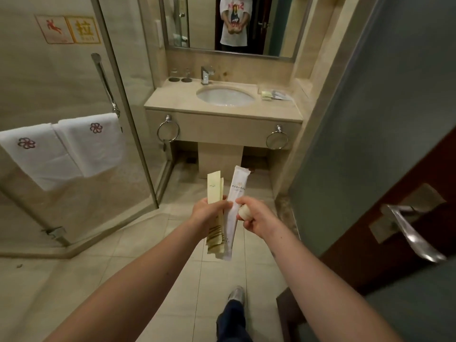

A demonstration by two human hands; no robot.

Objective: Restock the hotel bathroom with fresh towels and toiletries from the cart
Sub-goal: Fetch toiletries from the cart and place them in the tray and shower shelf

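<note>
Towels [74, 144] were noted hung on the shower rail. Toiletries were not yet placed: yellow packets [214, 187] gripped in the left hand [209, 214], white sachet [238, 188] pinched by the right hand [257, 219] — well short of the vanity counter [222, 112].

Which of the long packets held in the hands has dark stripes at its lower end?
The cream packet in the left hand; the white packet beside it has none.

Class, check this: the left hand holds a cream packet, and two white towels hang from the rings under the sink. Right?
No. The head view shows the white towels hanging on the shower door; the rings are bare. The left hand does hold the cream packet.
</note>
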